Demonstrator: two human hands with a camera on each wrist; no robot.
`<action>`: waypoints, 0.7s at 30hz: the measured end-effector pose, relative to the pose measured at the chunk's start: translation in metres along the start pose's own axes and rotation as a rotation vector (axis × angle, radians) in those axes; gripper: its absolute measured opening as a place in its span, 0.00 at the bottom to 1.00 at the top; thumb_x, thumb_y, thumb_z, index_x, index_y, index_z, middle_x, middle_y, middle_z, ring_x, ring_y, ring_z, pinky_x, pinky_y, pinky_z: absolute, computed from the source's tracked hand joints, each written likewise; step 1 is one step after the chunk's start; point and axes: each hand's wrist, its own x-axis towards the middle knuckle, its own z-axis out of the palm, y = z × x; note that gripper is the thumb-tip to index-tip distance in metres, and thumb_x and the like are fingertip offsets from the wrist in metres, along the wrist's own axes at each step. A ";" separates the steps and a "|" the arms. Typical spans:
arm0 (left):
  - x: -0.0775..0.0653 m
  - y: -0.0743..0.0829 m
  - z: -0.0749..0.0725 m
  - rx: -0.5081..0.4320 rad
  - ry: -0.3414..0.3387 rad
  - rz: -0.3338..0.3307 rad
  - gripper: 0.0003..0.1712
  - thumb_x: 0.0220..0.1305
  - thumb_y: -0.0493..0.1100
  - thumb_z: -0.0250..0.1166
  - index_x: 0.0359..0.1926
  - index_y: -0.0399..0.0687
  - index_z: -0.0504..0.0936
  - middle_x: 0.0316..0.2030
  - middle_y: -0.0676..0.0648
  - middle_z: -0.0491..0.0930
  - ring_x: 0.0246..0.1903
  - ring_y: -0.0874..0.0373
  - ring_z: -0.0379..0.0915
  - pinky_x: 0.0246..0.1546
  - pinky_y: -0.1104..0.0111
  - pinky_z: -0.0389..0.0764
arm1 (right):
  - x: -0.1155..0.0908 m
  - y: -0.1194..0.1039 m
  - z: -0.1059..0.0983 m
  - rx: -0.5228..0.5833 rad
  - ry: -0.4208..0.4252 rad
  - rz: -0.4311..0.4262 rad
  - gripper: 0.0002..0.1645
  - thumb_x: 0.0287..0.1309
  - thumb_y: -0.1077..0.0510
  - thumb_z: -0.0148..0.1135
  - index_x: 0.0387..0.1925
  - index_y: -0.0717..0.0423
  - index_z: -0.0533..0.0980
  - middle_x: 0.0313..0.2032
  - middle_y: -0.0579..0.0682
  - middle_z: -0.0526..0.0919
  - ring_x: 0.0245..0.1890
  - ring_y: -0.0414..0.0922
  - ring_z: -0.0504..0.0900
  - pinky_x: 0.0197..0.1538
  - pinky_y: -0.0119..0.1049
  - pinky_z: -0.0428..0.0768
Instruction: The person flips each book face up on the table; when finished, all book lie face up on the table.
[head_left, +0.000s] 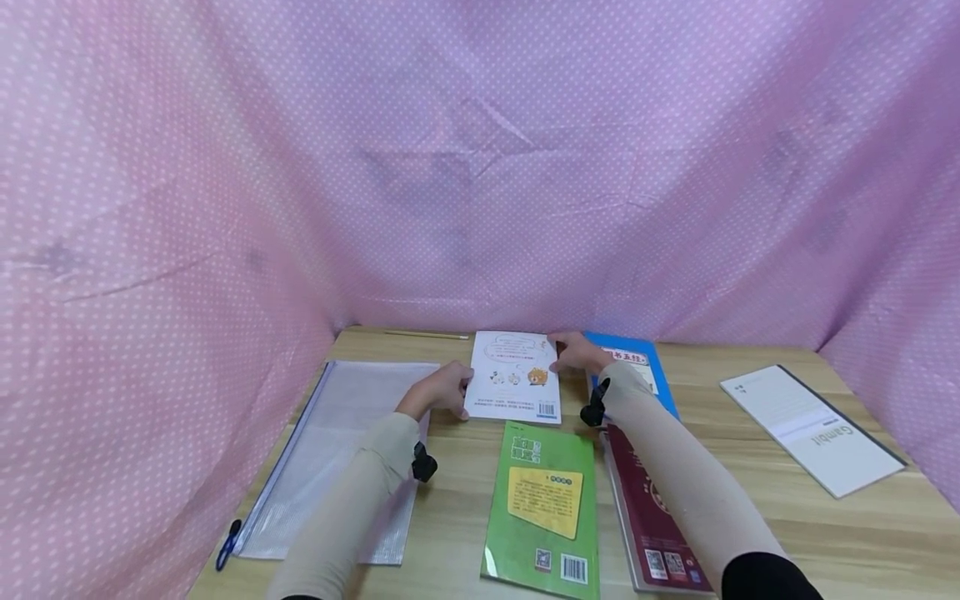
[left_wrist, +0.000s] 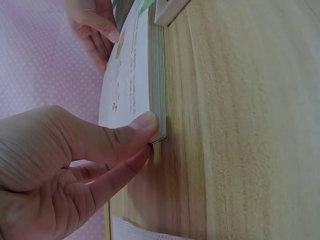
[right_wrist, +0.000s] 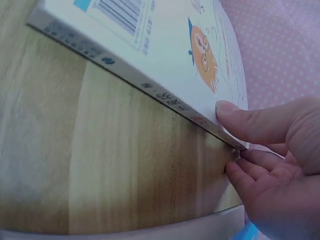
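Observation:
A white book (head_left: pixel 513 392) with a cartoon animal and a barcode on its cover lies near the back of the table. My left hand (head_left: pixel 442 390) pinches its near left corner, thumb on the cover (left_wrist: pixel 132 75) and fingers at the lower edge. On the opposite side my right hand (head_left: pixel 579 353) grips the spine edge toward the far corner. Its thumb (right_wrist: pixel 240 120) presses the cover while the other fingers tuck at the underside. Just in front of the white book is a green book (head_left: pixel 543 454) with a yellow panel.
Under my right forearm lie a blue-bordered book (head_left: pixel 637 344) and a maroon book (head_left: pixel 637 517). A translucent zip pouch (head_left: pixel 360 408) lies left, beside a small blue-and-black item (head_left: pixel 227 546). At the back is a pencil (head_left: pixel 423 335); far right, a white Gambit pad (head_left: pixel 810 429). Pink dotted cloth (head_left: pixel 480 167) surrounds the table.

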 end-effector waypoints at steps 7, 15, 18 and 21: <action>0.002 0.002 0.001 0.003 0.004 0.001 0.22 0.45 0.27 0.80 0.37 0.32 0.75 0.29 0.49 0.71 0.31 0.57 0.65 0.32 0.71 0.67 | -0.005 -0.002 -0.003 0.043 0.022 -0.009 0.48 0.60 0.67 0.69 0.78 0.57 0.58 0.79 0.62 0.53 0.79 0.62 0.49 0.80 0.58 0.54; 0.000 -0.002 0.001 -0.025 0.000 0.028 0.24 0.44 0.26 0.79 0.31 0.33 0.69 0.28 0.47 0.68 0.30 0.58 0.63 0.31 0.71 0.64 | -0.010 -0.001 -0.006 0.206 0.029 -0.062 0.49 0.59 0.71 0.67 0.78 0.60 0.56 0.79 0.61 0.52 0.80 0.61 0.44 0.80 0.58 0.53; -0.001 -0.002 0.001 -0.048 -0.008 0.042 0.24 0.45 0.25 0.79 0.31 0.32 0.68 0.28 0.46 0.68 0.30 0.57 0.62 0.30 0.71 0.65 | -0.012 -0.001 -0.007 0.243 0.038 -0.076 0.49 0.58 0.71 0.67 0.78 0.59 0.57 0.80 0.59 0.52 0.81 0.60 0.44 0.80 0.58 0.52; -0.001 -0.004 0.001 -0.065 -0.009 0.054 0.24 0.44 0.24 0.79 0.31 0.31 0.69 0.29 0.46 0.69 0.30 0.57 0.63 0.29 0.71 0.66 | -0.016 -0.002 -0.008 0.273 0.033 -0.094 0.50 0.59 0.71 0.66 0.79 0.58 0.55 0.80 0.59 0.52 0.80 0.61 0.48 0.80 0.57 0.55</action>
